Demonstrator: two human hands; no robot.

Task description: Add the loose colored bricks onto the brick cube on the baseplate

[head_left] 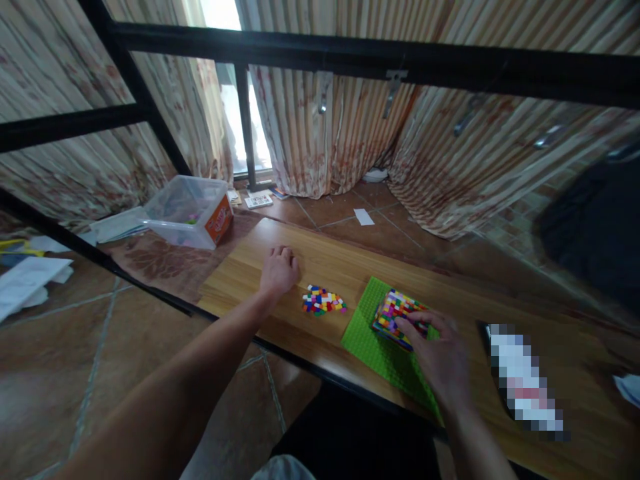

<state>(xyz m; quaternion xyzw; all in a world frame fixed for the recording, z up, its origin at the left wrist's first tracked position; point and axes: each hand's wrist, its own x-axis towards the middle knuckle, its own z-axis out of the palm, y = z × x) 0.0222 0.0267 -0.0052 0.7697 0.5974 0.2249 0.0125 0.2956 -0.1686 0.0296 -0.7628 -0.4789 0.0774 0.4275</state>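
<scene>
My right hand (pixel 443 350) is over a block of stacked, multicoloured toy bricks (pixel 395 303). Its thumb and forefinger come together at the block's top face, and whatever may be between the fingertips is too small to tell. Under the block lies a green studded baseplate (pixel 363 327), partly covered by my right hand and forearm. On the wooden table, my left hand (pixel 280 270) rests with its fingers curled in and no object showing in it. Just right of it is a flat pile of small loose toy bricks (pixel 323 300) in mixed colours.
A blurred-out dark-edged object (pixel 525 380) lies on the table (pixel 320 243) to the right. Beyond the table's left end, a clear plastic bin (pixel 187 210) with an orange label sits on the floor. A black metal frame (pixel 320 50) crosses in front of striped curtains (pixel 320 140).
</scene>
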